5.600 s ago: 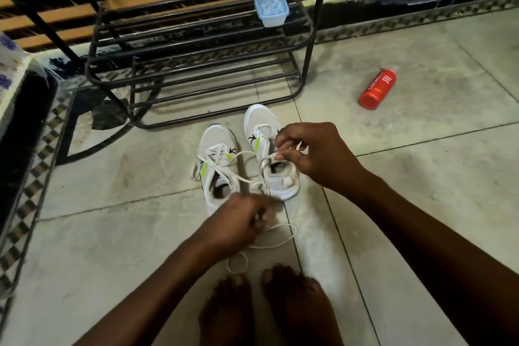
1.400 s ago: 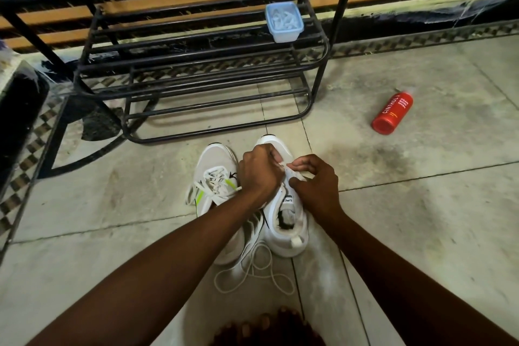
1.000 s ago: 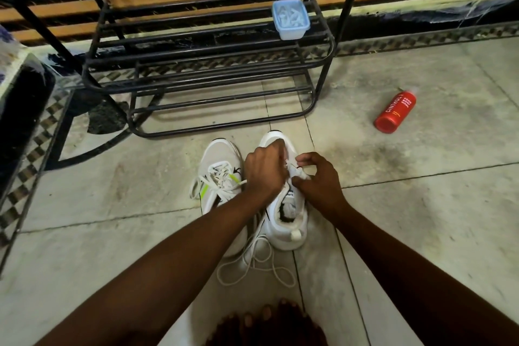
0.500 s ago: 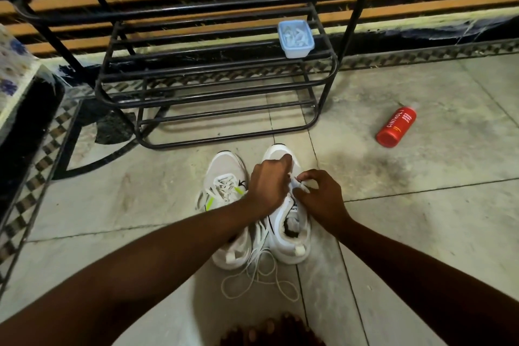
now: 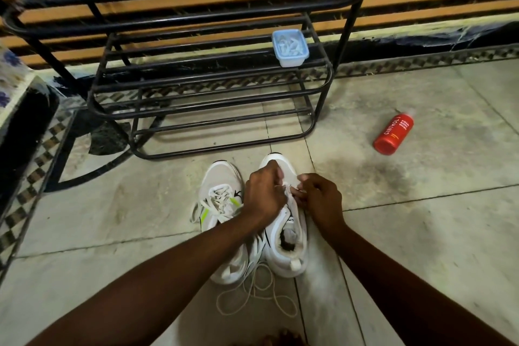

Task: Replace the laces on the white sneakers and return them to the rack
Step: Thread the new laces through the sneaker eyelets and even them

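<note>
Threading the lace point(image 5: 258, 298) through the eyelets near the toe of the right sneaker point(image 5: 289, 244) is the step we judge to be in hand. Both sneakers stand on the floor point(image 5: 421, 233) just in front of the rack point(image 5: 196, 78), side by side with toes toward it. The left hand point(image 5: 264, 194) is curled over the front of the lacing area and the right hand point(image 5: 320, 196) meets it there. Each hand seems to pinch a strand of lace between thumb and fingertips, though the exact eyelet is hidden under the knuckles. A long slack length of lace lies in loops on the floor behind the heels. The left sneaker point(image 5: 222, 177) already carries a lace, loosely crossed and not drawn tight, as far as we can tell.

For the next move we think the slack must be pulled through evenly and each end fed across to the opposite eyelet. The shoe needs steadying so it does not tip. Tightening, tying and shelving both shoes remain.

As for containers, a small pale blue tub point(image 5: 290, 48) sits at the right end of a middle shelf of the rack, with whitish bits inside that we cannot identify. A red bottle point(image 5: 393, 133) lies on its side on the floor to the right, well apart from the shoes, and we cannot see what is in it.
</note>
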{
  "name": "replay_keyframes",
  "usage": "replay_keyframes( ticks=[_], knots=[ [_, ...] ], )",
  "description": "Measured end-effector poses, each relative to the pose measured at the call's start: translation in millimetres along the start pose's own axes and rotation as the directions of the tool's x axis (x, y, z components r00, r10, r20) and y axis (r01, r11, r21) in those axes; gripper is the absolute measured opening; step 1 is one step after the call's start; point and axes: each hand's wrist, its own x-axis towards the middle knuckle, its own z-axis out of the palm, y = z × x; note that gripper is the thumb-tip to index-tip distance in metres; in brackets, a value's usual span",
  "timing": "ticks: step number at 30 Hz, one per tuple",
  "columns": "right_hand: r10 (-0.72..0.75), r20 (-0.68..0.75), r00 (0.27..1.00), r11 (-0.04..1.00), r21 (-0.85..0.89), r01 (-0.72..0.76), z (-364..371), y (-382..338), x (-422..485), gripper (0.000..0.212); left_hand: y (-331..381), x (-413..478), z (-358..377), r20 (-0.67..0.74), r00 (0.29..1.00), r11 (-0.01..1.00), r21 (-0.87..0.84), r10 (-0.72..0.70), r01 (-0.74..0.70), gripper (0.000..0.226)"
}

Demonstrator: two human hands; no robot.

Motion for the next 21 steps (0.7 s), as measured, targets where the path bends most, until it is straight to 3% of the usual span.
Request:
replay_keyframes(
  ticks=[3,5,7,10,15,17,21],
  knots=[
    [-0.075,0.062,0.995,0.96,-0.266,0.089,-3.8,2.5,14.2,0.013,1.0,0.4,3.1,-0.016,0.995,0.988,-0.119,-0.096,0.094,0.03],
    [-0.171,0.147,0.974,0.827,-0.516,0.223,-4.3,-1.8,23.6,0.013,1.6,3.9,5.0,-0.037,0.974,0.958,-0.195,-0.223,0.211,0.023],
    [-0.245,0.259,0.934,0.707,-0.612,0.355,-2.0,-9.1,28.8,0.011,2.1,7.6,5.6,-0.037,0.951,0.928,-0.23,-0.308,0.292,0.022],
    [-0.363,0.398,0.843,0.551,-0.637,0.539,3.4,-7.5,33.4,0.03,4.9,7.3,5.7,-0.028,0.942,0.917,-0.241,-0.334,0.318,0.021],
    [-0.328,0.447,0.832,0.387,-0.74,0.55,11.5,0.6,33.0,0.008,4.8,5.6,6.4,-0.034,0.945,0.922,-0.231,-0.326,0.31,0.024],
    [-0.361,0.461,0.811,0.329,-0.75,0.573,12.0,1.3,31.0,0.005,4.0,1.4,6.5,-0.06,0.962,0.953,-0.169,-0.266,0.252,0.025],
    [-0.441,0.604,0.664,0.116,-0.695,0.71,9.4,6.3,31.9,0.012,-0.1,-5.2,10.7,-0.081,0.993,0.996,-0.016,-0.088,0.086,0.031]
  ],
)
